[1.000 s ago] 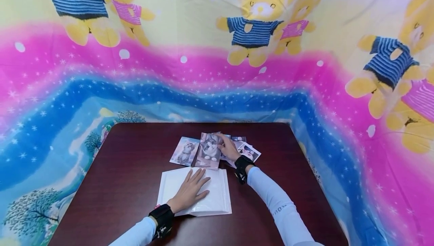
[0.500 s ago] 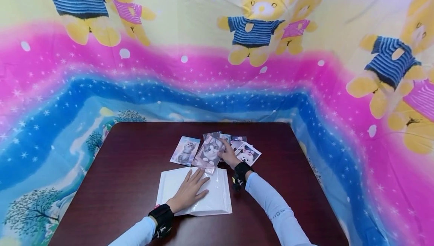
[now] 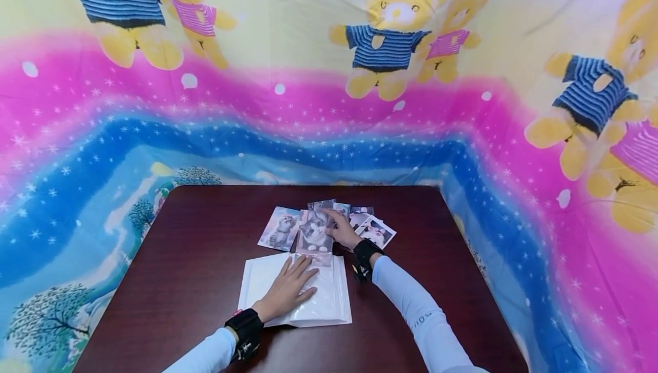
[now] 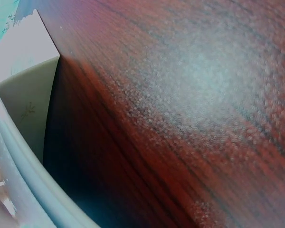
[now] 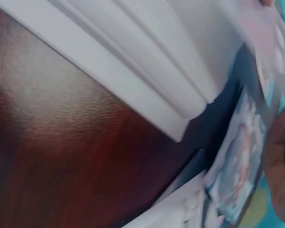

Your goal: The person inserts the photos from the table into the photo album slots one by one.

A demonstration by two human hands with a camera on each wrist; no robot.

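A white photo album [image 3: 331,299] lies open on the dark red-brown table. My left hand [image 3: 288,291] rests flat on its page with spread fingers, the fingertips near the top edge. My right hand [image 3: 343,231] pinches a cat photo [image 3: 313,233] by its right side, and the photo's lower end overlaps the album's top edge beside my left fingertips. In the right wrist view the photo [image 5: 263,38] is blurred, above the album's layered pages [image 5: 147,61]. The left wrist view shows the album's raised cover edge [image 4: 26,102].
A kitten photo [image 3: 279,228] lies left of the held one. Several more photos, among them a white-bordered one [image 3: 380,232], overlap behind and right of my right hand. The table [image 3: 195,247] reaches back to a bear-printed cloth [image 3: 308,104] hanging around it.
My right hand has drawn the cat photo down toward the album; it tilted midway and is now nearly straight, its lower end over the album's top edge. My left hand stays put.
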